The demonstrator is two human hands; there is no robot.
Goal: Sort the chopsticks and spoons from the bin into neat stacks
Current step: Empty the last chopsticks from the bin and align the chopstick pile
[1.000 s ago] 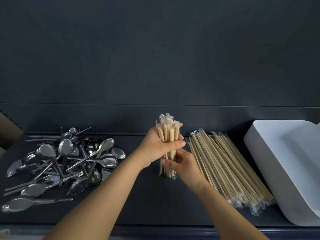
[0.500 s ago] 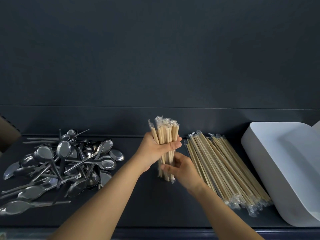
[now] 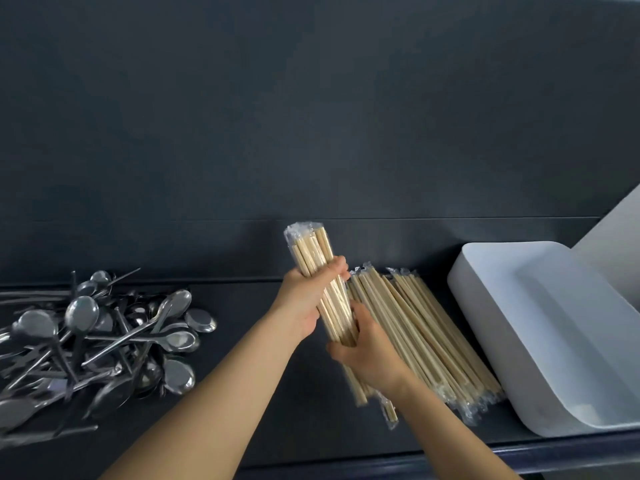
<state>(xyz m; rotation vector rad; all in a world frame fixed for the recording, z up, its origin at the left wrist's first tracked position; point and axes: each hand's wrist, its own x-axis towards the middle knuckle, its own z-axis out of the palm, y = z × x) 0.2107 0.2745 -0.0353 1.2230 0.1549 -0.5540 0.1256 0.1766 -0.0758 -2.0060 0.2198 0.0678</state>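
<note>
A bundle of plastic-wrapped wooden chopsticks (image 3: 313, 251) is held tilted above the dark table, its top leaning left. My left hand (image 3: 308, 296) grips it around the middle. My right hand (image 3: 367, 358) holds its lower end from below. Right beside them a stack of wrapped chopsticks (image 3: 426, 334) lies flat on the table, running from the back towards the front right. A loose pile of metal spoons (image 3: 104, 341) lies on the left part of the table, handles crossing in all directions.
A white bin (image 3: 485, 306) lies at the right edge of the dark table (image 3: 242, 410), its opening facing up and right. A dark wall rises behind the table. The table's front edge runs along the bottom right.
The held bundle has been lifted and tilted, its top now leaning left and its bottom swung towards the lying stack. Both hands moved right with it.
</note>
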